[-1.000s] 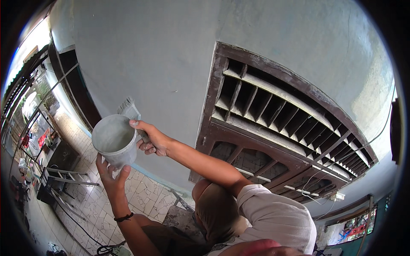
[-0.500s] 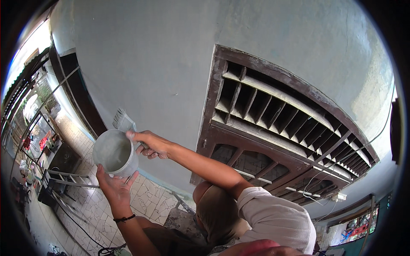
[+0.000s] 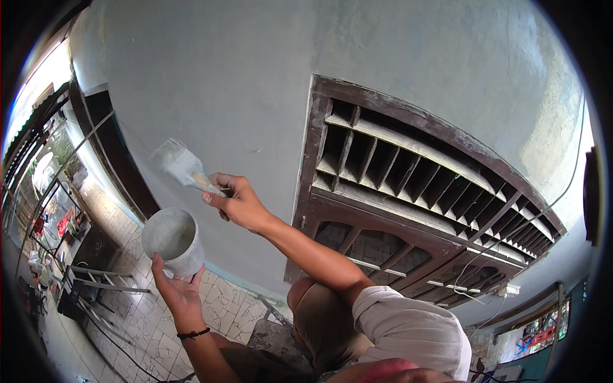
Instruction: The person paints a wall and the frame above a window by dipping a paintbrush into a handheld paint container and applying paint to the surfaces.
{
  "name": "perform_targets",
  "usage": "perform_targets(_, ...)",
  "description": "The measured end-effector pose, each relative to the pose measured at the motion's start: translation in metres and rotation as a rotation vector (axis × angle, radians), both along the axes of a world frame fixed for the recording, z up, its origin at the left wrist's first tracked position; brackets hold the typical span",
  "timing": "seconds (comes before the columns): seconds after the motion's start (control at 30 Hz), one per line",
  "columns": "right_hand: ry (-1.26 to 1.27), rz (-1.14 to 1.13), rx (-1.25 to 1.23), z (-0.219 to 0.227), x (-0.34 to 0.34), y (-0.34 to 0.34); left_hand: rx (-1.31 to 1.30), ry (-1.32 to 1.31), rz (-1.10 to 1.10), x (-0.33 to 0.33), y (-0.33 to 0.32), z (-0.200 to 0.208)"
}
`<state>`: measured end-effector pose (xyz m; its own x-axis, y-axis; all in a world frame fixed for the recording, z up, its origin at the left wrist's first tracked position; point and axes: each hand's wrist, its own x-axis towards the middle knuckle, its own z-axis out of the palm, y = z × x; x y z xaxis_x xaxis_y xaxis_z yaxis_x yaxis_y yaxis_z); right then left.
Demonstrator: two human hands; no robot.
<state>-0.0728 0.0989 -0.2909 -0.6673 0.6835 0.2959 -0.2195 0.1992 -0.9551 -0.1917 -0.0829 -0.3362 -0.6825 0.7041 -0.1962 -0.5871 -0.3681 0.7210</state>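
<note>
My left hand [image 3: 182, 290] grips a pale grey plastic bucket [image 3: 186, 260] from below and the side, its mouth tilted partly toward me. A greyish coating shows inside, though how much it holds I cannot tell. In my right hand [image 3: 242, 203] is a wide paintbrush [image 3: 185, 167], held by its handle with fingers wrapped round it. Its whitish, coated bristles point up and left, above the bucket and apart from it. The grey wall [image 3: 211, 83] rises in front; whether the bristles touch it is unclear.
A dark brown wooden window frame with vent slats [image 3: 408, 166] fills the wall at right. A cable [image 3: 562, 198] runs across it to a white socket box [image 3: 509, 291]. A metal ladder [image 3: 108, 281] stands low at left on the cracked-tile floor [image 3: 223, 303], near a dark doorway [image 3: 115, 140].
The paintbrush has come up out of the bucket's rim area toward the wall, with my right hand rising. The bucket has dropped slightly in my left hand.
</note>
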Motion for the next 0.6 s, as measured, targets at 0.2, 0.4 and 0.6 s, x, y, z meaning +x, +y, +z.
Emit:
perform_targets(0.2,0.198,-0.052,0.195,0.013,0.004,-0.015,-0.014,-0.023,-0.019,-0.002,0.002,-0.009)
perform_targets(0.4,0.316,-0.148,0.226,0.026,0.014,-0.026,-0.027,-0.028,0.001,0.002,0.005,-0.011)
perform_targets(0.6,0.509,-0.269,0.175,0.034,0.017,-0.032,0.001,-0.035,-0.023,0.000,0.002,-0.010)
